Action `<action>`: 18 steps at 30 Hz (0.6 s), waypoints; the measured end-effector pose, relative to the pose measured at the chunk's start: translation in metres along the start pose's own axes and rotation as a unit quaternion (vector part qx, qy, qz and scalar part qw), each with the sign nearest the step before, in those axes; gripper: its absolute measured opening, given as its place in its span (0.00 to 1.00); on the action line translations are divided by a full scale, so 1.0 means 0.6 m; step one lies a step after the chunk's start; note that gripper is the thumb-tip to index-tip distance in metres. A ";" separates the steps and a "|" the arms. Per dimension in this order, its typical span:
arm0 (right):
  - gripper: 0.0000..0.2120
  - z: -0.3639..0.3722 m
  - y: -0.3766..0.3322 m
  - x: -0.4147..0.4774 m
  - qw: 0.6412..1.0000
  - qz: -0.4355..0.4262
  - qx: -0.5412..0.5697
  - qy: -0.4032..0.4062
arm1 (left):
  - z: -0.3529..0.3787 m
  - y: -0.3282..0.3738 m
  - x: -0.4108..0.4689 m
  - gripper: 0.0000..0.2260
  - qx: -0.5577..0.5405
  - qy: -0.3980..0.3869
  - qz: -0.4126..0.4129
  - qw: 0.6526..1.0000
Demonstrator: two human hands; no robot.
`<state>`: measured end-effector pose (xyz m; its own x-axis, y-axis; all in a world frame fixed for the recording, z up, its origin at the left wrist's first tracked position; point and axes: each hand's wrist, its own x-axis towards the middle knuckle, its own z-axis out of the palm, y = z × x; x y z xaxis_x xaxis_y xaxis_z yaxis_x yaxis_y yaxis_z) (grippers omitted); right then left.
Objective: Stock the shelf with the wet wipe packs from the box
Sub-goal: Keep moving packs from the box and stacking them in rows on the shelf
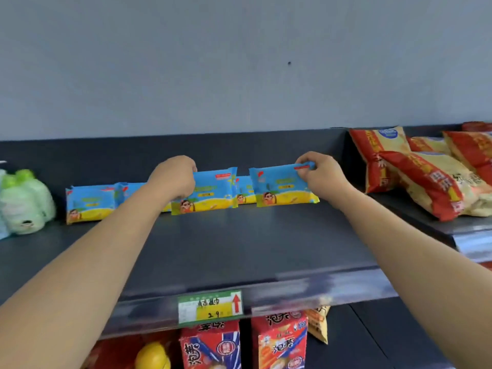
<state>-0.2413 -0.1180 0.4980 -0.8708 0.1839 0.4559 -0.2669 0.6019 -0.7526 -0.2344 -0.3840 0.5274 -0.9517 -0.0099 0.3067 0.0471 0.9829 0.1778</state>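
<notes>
Blue-and-yellow wet wipe packs stand upright in a row at the back of the dark shelf (239,243). My left hand (174,179) grips the top left of one pack (210,191), its bottom edge resting on the shelf. My right hand (320,173) pinches the top right corner of another pack (282,189), which also stands on the shelf. Behind and between them a further pack (246,191) shows. Two packs stand at the left (89,203), one partly hidden by my left forearm. The box is out of view.
Green-capped pale green packs (24,203) sit at the shelf's left end. Red-and-yellow snack bags (426,177) pile up on the neighbouring shelf to the right. A green-and-yellow price tag (210,306) hangs on the front rail. Red cartons (210,347) fill the shelf below.
</notes>
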 end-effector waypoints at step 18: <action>0.22 0.186 0.060 0.134 0.988 0.137 -0.031 -0.057 | 0.148 -0.068 0.186 0.18 0.049 -0.011 0.012 0.999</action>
<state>-0.3668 -0.1682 0.4548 -0.9486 0.2607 0.1795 0.0087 0.5884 -0.8085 -0.3693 -0.4091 0.4715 -0.9570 0.0160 0.2896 0.0404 0.9961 0.0786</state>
